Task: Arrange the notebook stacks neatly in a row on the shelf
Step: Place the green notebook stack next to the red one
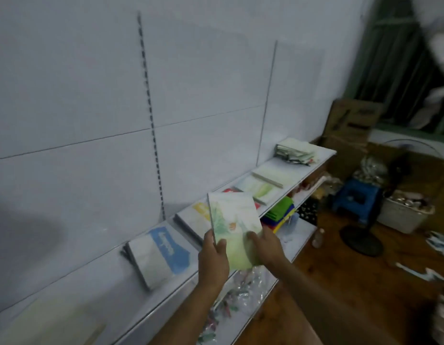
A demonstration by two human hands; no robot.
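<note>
Notebooks lie flat in a row along the upper white laminate shelf (166,290), spines toward the pale panelled wall (91,83), and the row reads like work partly done. Farthest left, a cream-covered pad (49,322) sits at the frame's lower corner, blurred. Next comes the white stack with a blue printed cover (158,255), squared up and apart from its neighbours, then the white stack with a yellow patch (196,217), half hidden behind what is being held.

The left hand (213,257) grips the lower left edge of a pale green, watercolour-printed notebook stack (234,230), thumb on the cover and fingers wrapped behind. The right hand (264,247) clasps the lower right edge the same way (a two-sided hold, probably to keep loose copies flush while they travel). The stack is off the shelf, tilted up toward the camera, above the shelf's front edge and in front of a red-covered stack (229,190).

Further right lie two green-and-white stacks (263,186), then a ragged heap of pale papers (294,150) at the shelf's end, likely still to be tidied. Green and blue folders (280,212) sit on the lower shelf. On the wooden floor stands a blue plastic stool (355,197).
</note>
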